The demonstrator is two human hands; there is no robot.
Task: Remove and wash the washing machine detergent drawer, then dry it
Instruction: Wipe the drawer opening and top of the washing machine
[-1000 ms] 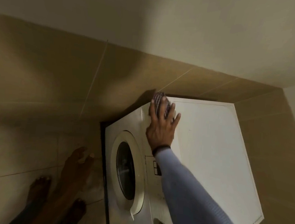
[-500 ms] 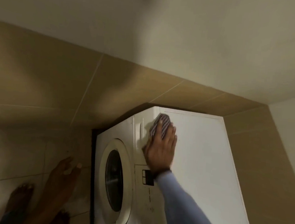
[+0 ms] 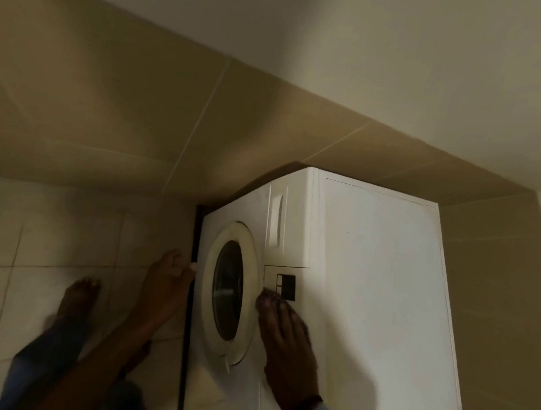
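Note:
The white washing machine stands in a tiled corner. Its detergent drawer sits closed in the top left of the front panel, with its recessed handle showing. My right hand lies flat on the control panel just below the small dark display. A striped cloth is pressed under its straight fingertips, and only the cloth's edge shows. My left hand hangs loosely beside the machine's left edge and holds nothing.
The round door with dark glass is closed. Beige wall tiles rise behind and to the right of the machine. My bare foot stands on the pale floor tiles to the left. A dark gap runs along the machine's left side.
My right hand slid the cloth from the top corner over the drawer front down to the control panel. The drawer front is now uncovered. My view moved back and up.

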